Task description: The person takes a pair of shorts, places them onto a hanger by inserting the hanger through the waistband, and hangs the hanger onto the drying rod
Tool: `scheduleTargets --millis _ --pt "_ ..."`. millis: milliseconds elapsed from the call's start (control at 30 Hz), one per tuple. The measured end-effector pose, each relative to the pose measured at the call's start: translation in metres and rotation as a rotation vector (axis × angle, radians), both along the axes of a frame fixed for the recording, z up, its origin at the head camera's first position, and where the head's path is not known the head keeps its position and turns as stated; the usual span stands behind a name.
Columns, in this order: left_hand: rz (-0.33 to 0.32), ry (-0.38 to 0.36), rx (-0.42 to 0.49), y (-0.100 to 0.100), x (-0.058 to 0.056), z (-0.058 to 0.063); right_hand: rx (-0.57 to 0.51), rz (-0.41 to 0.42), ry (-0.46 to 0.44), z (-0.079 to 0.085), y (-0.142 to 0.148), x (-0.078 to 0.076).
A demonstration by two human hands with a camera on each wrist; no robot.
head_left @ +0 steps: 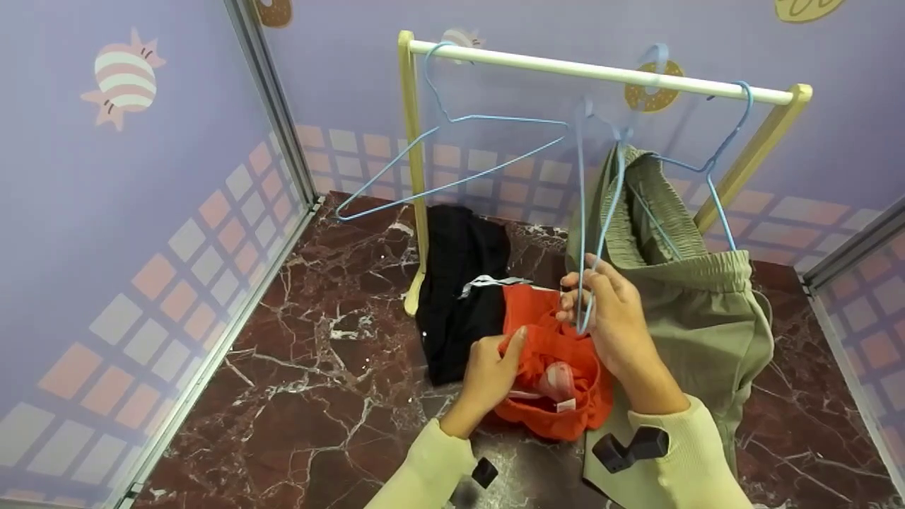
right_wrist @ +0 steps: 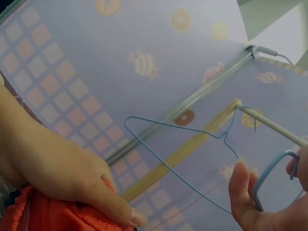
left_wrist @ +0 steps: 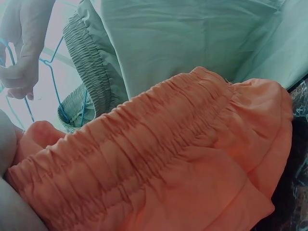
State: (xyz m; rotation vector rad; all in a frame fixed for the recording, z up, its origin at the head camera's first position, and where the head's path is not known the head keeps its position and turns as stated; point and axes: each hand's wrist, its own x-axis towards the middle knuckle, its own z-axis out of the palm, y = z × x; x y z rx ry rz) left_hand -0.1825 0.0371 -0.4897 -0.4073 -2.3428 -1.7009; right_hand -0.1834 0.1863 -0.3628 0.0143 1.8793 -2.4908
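Observation:
In the head view, my left hand [head_left: 491, 371] grips an elastic-waisted orange garment [head_left: 594, 406], its waist opening facing up with a small white label inside. The left wrist view shows its gathered waistband [left_wrist: 130, 134] up close. My right hand [head_left: 619, 322] holds a light blue wire hanger [head_left: 580, 212] above the orange garment, fingers curled round one end of it. Olive-green trousers [head_left: 693, 318] hang from another blue hanger [head_left: 721, 152] just right of my right hand. A black garment [head_left: 463, 283] with a white drawstring lies on the floor left of the orange one.
A clothes rack has a white bar [head_left: 537, 62] and wooden posts [head_left: 412, 155]. One bare blue hanger [head_left: 509, 118] hangs at its left end. Patterned purple panels [head_left: 162, 198] stand behind and on both sides, over a dark red marbled floor [head_left: 304, 396].

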Motion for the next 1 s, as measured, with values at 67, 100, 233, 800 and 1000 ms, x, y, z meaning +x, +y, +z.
scheduleTargets --millis 67,100,233,800,1000 --pt "0.002 -0.002 0.001 0.0 0.0 0.0 0.001 -0.002 0.005 -0.001 0.001 0.001" --pt "0.002 -0.002 0.003 0.0 0.0 -0.001 0.006 -0.004 0.006 -0.002 0.001 0.002" --pt "0.005 -0.002 0.002 0.0 0.001 -0.001 0.026 -0.024 -0.001 -0.006 0.004 0.006" --pt "0.027 -0.008 -0.016 0.0 -0.004 -0.003 0.208 -0.083 -0.032 -0.041 0.02 0.026" --pt "0.04 -0.016 -0.028 -0.001 -0.005 -0.004 0.211 -0.096 -0.026 -0.05 0.025 0.035"
